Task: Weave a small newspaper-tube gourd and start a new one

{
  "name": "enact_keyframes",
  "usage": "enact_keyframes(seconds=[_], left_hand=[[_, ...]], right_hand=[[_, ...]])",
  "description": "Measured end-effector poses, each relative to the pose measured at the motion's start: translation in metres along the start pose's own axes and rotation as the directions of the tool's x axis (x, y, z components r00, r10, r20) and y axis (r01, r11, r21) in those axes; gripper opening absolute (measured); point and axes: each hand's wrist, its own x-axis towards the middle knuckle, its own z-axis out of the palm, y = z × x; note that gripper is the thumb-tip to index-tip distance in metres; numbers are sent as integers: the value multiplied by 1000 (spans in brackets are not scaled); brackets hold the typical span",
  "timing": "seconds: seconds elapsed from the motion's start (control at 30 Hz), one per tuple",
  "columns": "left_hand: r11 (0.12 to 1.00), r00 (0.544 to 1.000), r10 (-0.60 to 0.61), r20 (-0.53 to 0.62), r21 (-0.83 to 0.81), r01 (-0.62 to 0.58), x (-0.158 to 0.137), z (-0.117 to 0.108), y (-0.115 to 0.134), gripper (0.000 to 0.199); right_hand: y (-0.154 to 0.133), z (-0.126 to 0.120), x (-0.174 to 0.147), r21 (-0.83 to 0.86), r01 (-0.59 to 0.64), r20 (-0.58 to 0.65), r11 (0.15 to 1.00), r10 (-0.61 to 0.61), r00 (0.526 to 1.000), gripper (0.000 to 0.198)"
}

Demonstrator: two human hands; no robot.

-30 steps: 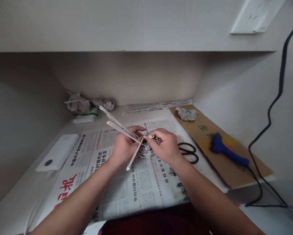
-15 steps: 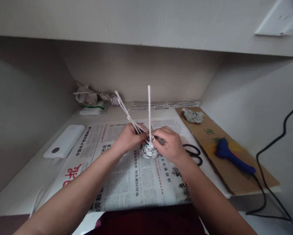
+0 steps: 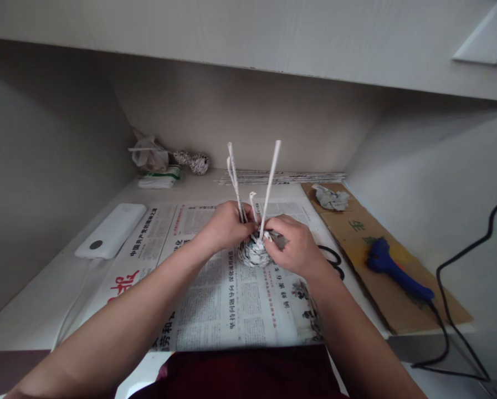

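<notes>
- And here, in the middle of the desk, sits the woven paper piece [image 3: 254, 254], small, rounded, resting on the spread newspaper [image 3: 206, 316] between both hands!
- The left hand [image 3: 226, 226] has its fingers curled in, gripping a pair of paper strips [image 3: 234, 180] close to the weave; the far fingertips are hidden from me.
- Over on the other side, the right hand [image 3: 292, 241] pinches thumb and forefinger at the rim, with a pale strip end [image 3: 267, 236] caught there.
- Up goes the tall strip [image 3: 270, 185], leaning slightly right, its foot at the weave just beside that forefinger!
- Between it and the pair, a short strip [image 3: 254, 206] pokes up, crooked at its tip.
- Just beyond the right wrist, black scissor handles [image 3: 333, 256] peek out, partly covered by the arm.
- Further right, the cardboard [image 3: 379, 293] carries a blue glue gun [image 3: 398, 271] and a crumpled paper lump [image 3: 332, 198].
- At the back, a bundle of paper sticks [image 3: 290, 178] lies along the wall.
- Off to the left, a white power bank [image 3: 113, 230] lies near the newspaper's edge.
</notes>
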Motion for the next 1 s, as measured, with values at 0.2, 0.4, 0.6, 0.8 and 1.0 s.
enact_keyframes(seconds=[0.2, 0.4, 0.6, 0.8, 1.0], left_hand=[[996, 1000, -5, 31, 91, 2, 5, -4, 5, 14], [991, 990, -110, 86, 90, 102, 10, -7, 17, 15], [981, 988, -129, 83, 159, 115, 9, -9, 28, 18], [957, 990, -107, 96, 279, 76, 10, -9, 31, 17], [945, 973, -145, 181, 316, 82, 14, -13, 35, 18]], right_hand=[[0, 3, -1, 23, -5, -13, 1000, 6, 1000, 13], [-5, -2, 0, 21, -40, 34, 999, 39, 999, 12], [-17, 8, 0, -34, -30, 32, 999, 31, 999, 18], [-25, 18, -2, -190, -55, 12, 980, 59, 998, 23], [-25, 23, -2, -79, -84, 22, 993, 86, 996, 18]])
